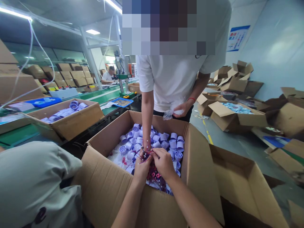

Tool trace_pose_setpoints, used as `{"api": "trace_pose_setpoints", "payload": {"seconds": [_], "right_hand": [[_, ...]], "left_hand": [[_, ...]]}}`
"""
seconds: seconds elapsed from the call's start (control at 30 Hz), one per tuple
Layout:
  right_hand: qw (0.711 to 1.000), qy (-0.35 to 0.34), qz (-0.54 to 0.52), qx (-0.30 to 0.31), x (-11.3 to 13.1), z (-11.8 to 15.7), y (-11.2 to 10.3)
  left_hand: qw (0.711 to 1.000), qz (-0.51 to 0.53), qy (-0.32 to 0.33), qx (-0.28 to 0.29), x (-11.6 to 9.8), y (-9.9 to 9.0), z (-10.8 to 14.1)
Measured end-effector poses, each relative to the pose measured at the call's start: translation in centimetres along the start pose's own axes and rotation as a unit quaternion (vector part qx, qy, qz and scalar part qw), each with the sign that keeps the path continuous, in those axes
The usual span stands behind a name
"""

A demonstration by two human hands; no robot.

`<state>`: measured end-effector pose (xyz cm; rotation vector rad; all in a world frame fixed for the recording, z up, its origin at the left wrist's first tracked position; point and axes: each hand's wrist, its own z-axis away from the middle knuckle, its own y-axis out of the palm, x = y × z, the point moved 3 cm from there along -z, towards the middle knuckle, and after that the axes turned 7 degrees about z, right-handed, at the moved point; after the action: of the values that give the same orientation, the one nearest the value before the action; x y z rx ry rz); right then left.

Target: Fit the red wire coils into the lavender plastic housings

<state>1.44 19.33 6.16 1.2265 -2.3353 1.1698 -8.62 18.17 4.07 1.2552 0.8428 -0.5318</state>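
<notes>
My left hand [142, 167] is closed around a bunch of thin red and black wires [145, 154] with small white ends, over the open cardboard box. Close beside it, my right hand [163, 162] pinches wires from the same bunch. Below my hands lies a pile of red and dark small parts with wires [154, 176]. Many short white plastic cups [173, 144], looking purplish in this light, fill the box [199, 158]. A person opposite reaches an arm [147, 114] into the box just behind my hands; that hand's fingers are mostly hidden.
The person's other hand [180, 109] holds a clear plastic bag [168, 114]. To the left, another carton [78, 123] of white cups rests by a green conveyor [95, 98] with a blue tray [122, 102]. Open cartons [251, 118] crowd the floor at right. A grey-sleeved person [40, 180] is at near left.
</notes>
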Motion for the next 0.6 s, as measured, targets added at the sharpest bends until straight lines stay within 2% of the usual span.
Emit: {"api": "trace_pose_setpoints", "payload": {"seconds": [0.13, 0.27, 0.37, 0.43, 0.53, 0.6], "right_hand": [[1.0, -0.002, 0.004, -0.012, 0.3, 0.0, -0.3], [0.994, 0.079, 0.027, -0.068, -0.8, -0.2, -0.7], [0.988, 0.111, 0.033, -0.1, -1.4, -0.3, -0.8], [0.988, 0.124, 0.007, -0.09, -1.5, -0.4, -0.7], [0.986, 0.148, -0.045, -0.067, -0.9, -0.4, -0.8], [0.986, 0.143, -0.091, -0.002, -0.3, -0.4, -0.6]], "left_hand": [[1.0, -0.011, -0.007, -0.027, 0.1, -0.4, -0.3], [0.998, -0.049, -0.023, -0.022, 0.3, -0.6, 0.0], [0.998, -0.05, -0.047, -0.007, 0.4, -0.3, 0.3], [0.998, -0.025, -0.052, -0.012, 0.3, -0.1, 0.4], [0.996, 0.037, -0.048, -0.064, -0.3, -0.2, 0.3], [0.991, 0.081, -0.048, -0.094, -0.7, -0.3, 0.3]]}}
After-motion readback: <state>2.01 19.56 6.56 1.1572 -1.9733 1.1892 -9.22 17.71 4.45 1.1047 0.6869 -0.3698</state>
